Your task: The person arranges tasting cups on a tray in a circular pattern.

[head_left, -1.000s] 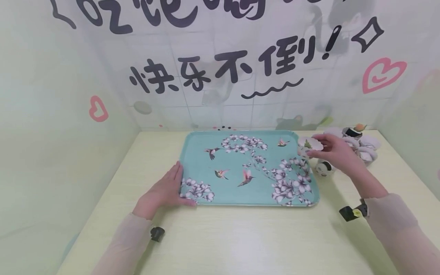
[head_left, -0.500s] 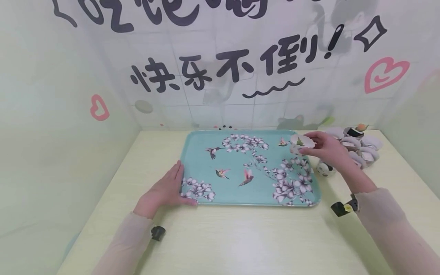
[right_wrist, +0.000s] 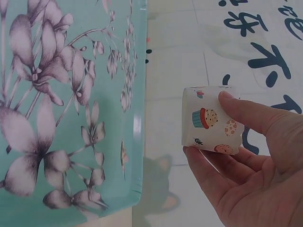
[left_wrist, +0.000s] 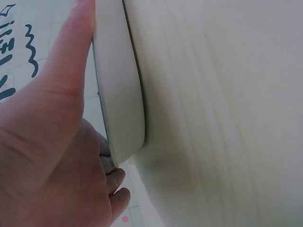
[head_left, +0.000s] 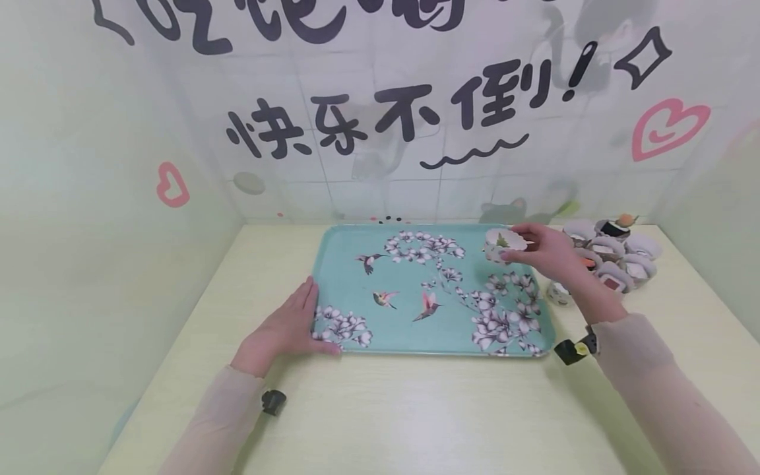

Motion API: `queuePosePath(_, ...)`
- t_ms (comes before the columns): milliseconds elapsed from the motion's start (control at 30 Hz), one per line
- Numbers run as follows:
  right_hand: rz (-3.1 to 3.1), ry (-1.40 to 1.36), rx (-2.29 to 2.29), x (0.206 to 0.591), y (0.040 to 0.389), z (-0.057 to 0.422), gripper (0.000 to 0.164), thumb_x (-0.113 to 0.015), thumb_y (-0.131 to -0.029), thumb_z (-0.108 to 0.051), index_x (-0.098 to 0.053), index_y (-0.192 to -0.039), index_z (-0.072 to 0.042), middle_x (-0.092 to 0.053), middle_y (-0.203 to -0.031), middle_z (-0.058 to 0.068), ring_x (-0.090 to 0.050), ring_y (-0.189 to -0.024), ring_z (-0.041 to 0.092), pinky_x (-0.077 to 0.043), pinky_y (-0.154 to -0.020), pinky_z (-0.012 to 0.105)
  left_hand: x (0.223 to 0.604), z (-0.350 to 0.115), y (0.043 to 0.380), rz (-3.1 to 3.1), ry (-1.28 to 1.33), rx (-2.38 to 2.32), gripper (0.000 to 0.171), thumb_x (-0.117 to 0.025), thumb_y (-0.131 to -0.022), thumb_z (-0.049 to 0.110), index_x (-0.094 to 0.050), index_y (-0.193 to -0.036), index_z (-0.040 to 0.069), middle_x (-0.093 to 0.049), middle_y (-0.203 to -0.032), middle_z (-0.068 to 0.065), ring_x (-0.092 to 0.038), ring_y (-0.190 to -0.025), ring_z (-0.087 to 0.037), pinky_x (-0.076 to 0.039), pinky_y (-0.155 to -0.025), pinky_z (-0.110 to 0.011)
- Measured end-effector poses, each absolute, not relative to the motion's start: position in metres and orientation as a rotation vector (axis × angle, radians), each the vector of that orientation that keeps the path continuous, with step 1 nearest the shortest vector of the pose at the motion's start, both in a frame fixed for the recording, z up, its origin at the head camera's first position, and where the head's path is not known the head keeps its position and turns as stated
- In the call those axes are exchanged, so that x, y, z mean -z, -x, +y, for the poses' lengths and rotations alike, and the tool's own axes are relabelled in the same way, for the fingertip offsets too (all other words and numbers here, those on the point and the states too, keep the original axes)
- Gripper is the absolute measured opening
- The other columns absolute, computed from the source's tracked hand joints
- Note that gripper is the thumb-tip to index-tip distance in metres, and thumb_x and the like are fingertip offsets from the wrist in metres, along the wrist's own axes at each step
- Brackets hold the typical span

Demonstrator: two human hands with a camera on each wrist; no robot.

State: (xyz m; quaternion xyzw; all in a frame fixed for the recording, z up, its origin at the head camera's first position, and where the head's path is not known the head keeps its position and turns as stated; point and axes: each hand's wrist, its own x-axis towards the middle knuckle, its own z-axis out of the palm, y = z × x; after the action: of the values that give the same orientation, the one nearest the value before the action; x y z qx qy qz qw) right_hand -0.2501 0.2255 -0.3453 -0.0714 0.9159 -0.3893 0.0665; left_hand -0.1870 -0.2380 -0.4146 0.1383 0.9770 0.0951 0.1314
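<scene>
A teal tray [head_left: 344, 284] printed with flowers and hummingbirds lies on the table. At its front left corner is my left hand [head_left: 289, 323], the fingers straight along the left side and the thumb at the front edge. The left wrist view shows the tray's outer wall [left_wrist: 118, 90] beside the thumb. Above the tray's back right part, my right hand [head_left: 549, 254] pinches a white paper baking cup [head_left: 494, 252] between thumb and fingers. The cup is upright, and something with a green leaf shape shows inside it. Cupcake prints cover its side in the right wrist view.
Several more paper cups [head_left: 642, 245] stand grouped at the back right of the table [head_left: 415, 409], some holding small sushi-like pieces [head_left: 613, 228]. Another cup [head_left: 558, 293] stands just right of the tray, partly behind the right forearm. A printed wall [head_left: 386, 191] rises behind.
My right hand has carried the paper cup leftward from the tray's right edge to over its back right part. My left hand and the tray have stayed put.
</scene>
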Motion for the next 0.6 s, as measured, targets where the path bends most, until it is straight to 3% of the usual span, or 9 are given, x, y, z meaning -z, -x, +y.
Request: queuePosePath(600, 2.74, 0.272, 1.222, 0.351, 0.27, 0.2, 0.065, -0.071, -0.093, -0.029, -0.045, -0.143, 0.002, -0.044, -0.15, 0.026, -0.045, -0.137, 0.045, -0.044, -0.109, 0.059, 0.414, -0.235, 0.188, 2.825, -0.409, -0.284, 0.144, -0.075, -0.064, 0.077, -0.005, -0.156, -0.01, 0.0, -0.166, -0.027, -0.009, -0.154, -0.044, -0.023, -0.125, -0.054)
